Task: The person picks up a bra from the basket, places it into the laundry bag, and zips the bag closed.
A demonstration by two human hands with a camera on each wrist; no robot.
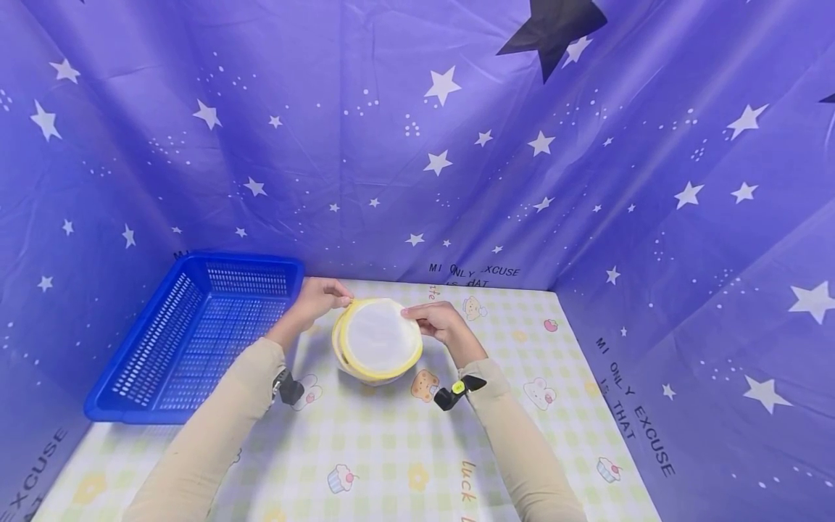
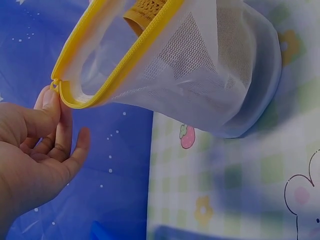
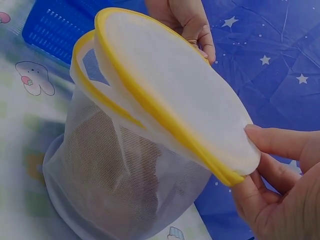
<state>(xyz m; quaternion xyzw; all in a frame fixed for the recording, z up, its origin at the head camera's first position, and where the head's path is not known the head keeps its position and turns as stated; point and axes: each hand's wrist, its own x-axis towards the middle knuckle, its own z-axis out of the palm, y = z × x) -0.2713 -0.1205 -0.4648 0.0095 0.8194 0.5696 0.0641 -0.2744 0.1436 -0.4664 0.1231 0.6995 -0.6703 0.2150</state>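
Observation:
A white mesh laundry bag (image 3: 165, 195) with a yellow zipper stands on the table, its round white lid (image 1: 383, 335) lying partly unzipped over the mouth. At the far left of the rim, my left hand (image 1: 322, 296) pinches the zipper pull (image 2: 55, 86) between thumb and finger. My right hand (image 1: 438, 319) grips the lid's right edge, thumb on top and fingers beneath. Through the gap in the left wrist view a yellow-brown, patterned thing (image 2: 145, 15) shows inside the bag. Brownish contents (image 3: 95, 142) also show through the mesh, their kind hidden.
A blue plastic basket (image 1: 209, 341) sits at the table's left, close beside my left forearm. The table bears a green-checked cloth (image 1: 509, 449) with cartoon prints. Purple star-printed curtains (image 1: 365, 159) hang around the back and sides.

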